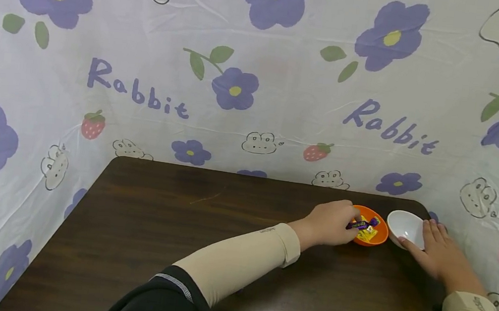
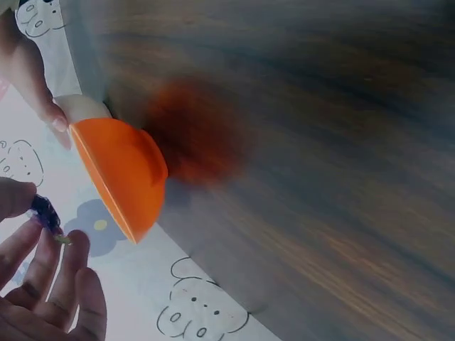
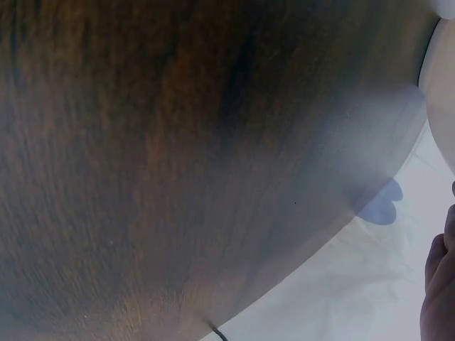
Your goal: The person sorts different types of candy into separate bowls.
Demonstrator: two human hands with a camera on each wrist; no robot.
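Over the orange bowl [image 1: 379, 238], my left hand [image 1: 330, 222] pinches a purple-wrapped candy [image 1: 363, 223] between thumb and fingertips. The same purple candy [image 2: 45, 212] shows beside the orange bowl [image 2: 124, 170] in the left wrist view. Yellow-wrapped candies [image 1: 366, 234] lie in that bowl, partly covered by the purple one. Just to its right stands a white bowl [image 1: 402, 223]. My right hand [image 1: 442, 252] touches the white bowl's right side, its fingers fairly straight and its thumb along the near rim. In the right wrist view only part of that hand [image 3: 441, 284] shows.
Both bowls stand near the far right corner of a dark wooden table [image 1: 169, 228]. A white cloth [image 1: 278, 57] with purple flowers, strawberries and rabbits hangs behind and beside the table. A short dark cord [image 3: 217, 331] shows at the table edge in the right wrist view.
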